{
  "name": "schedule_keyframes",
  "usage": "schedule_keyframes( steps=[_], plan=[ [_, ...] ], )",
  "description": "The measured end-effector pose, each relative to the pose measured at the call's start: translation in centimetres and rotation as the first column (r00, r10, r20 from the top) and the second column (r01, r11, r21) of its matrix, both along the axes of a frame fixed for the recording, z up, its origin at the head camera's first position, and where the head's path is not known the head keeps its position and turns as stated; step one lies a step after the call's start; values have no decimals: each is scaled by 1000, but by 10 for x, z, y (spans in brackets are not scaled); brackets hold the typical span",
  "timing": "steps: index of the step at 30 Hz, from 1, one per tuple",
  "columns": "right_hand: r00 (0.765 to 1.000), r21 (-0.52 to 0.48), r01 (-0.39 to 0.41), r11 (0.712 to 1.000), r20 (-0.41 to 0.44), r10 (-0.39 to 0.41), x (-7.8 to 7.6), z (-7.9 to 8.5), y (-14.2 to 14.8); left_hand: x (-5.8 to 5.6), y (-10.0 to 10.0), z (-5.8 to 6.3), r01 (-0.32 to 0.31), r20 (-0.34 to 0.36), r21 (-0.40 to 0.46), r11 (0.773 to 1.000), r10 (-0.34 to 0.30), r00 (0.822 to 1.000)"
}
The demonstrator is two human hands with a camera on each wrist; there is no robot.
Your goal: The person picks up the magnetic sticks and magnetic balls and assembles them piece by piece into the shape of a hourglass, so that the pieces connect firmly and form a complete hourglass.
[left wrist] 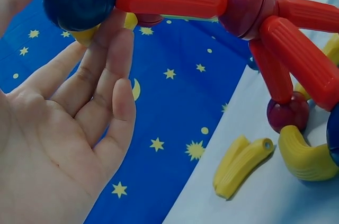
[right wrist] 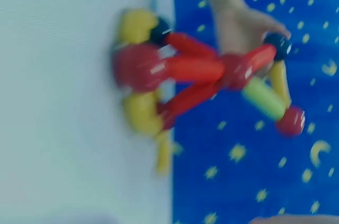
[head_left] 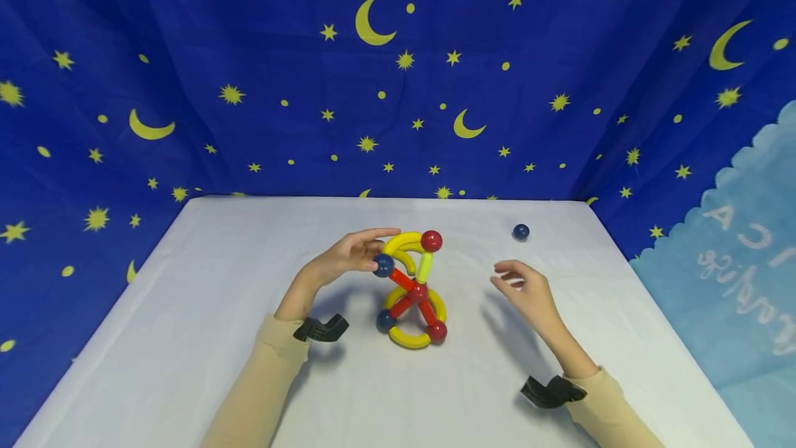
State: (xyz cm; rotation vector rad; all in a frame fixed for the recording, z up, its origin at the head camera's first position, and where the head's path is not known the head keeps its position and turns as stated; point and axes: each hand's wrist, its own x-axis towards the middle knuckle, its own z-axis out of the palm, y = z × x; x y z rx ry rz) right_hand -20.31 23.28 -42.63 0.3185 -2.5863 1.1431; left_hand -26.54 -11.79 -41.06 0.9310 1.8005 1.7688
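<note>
A magnetic ball-and-rod construction [head_left: 419, 292] stands on the table, with a ring of yellow curved rods [head_left: 410, 341] at its base. Red rods [left wrist: 299, 57] rise from the base to a central red ball [left wrist: 248, 9]. From there a red rod leads to a blue ball [head_left: 383, 265], and a yellow-green rod [head_left: 425, 268] to an upper red ball [head_left: 432, 241]. My left hand [head_left: 348, 252] pinches that upper blue ball between thumb and fingers. To the right of the construction, my right hand [head_left: 528, 294] hovers with loosely bent fingers and holds nothing.
A loose dark blue ball [head_left: 521, 231] lies toward the table's back right. Two yellow curved rods [left wrist: 241, 166] lie side by side behind the construction. Blue star-patterned cloth [head_left: 398, 123] hangs behind the white table [head_left: 249, 227].
</note>
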Motion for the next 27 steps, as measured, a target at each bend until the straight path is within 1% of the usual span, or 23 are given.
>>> schedule_keyframes(
  steps=[3, 6, 8, 10, 12, 14, 17, 19, 22, 24, 26, 27],
  plan=[
    [994, 124, 56, 991, 91, -67, 16, -14, 29, 0, -5, 1, -5, 16, -8, 1000, 5, 1000],
    [970, 211, 70, 975, 214, -116, 31, -20, 51, 1, -10, 1, -18, 39, -14, 1000, 19, 999],
    [946, 242, 74, 967, 291, -145, 39, -23, 61, 2, -13, 0, -26, 54, -17, 1000, 27, 998],
    [925, 260, 77, 963, 342, -166, 45, -25, 68, 4, -15, -2, -27, 68, -12, 1000, 28, 997],
    [918, 270, 82, 959, 354, -178, 50, -28, 72, 6, -16, -4, -31, 77, -9, 999, 32, 997],
    [923, 267, 88, 960, 340, -179, 51, -30, 74, 9, -16, -5, -41, 86, -3, 999, 41, 995],
    [951, 234, 107, 966, 260, -168, 47, -29, 68, 12, -14, -5, -59, 85, -5, 998, 59, 995],
    [969, 181, 115, 977, 195, -150, 41, -26, 60, 14, -11, -4, -69, 85, -13, 998, 69, 994],
    [986, 60, 112, 992, 117, -119, 31, -18, 42, 17, -9, -2, -66, 87, -37, 997, 69, 994],
    [993, -55, 87, 995, 88, -82, 24, -11, 27, 19, -8, -1, -57, 87, -55, 997, 62, 994],
    [999, -177, 30, 984, 50, -22, 19, -4, 11, 21, -8, 1, -42, 91, -71, 997, 48, 995],
    [999, -239, -10, 971, 29, 18, 17, -1, 2, 22, -8, 1, -34, 92, -77, 996, 41, 995]
  ],
)
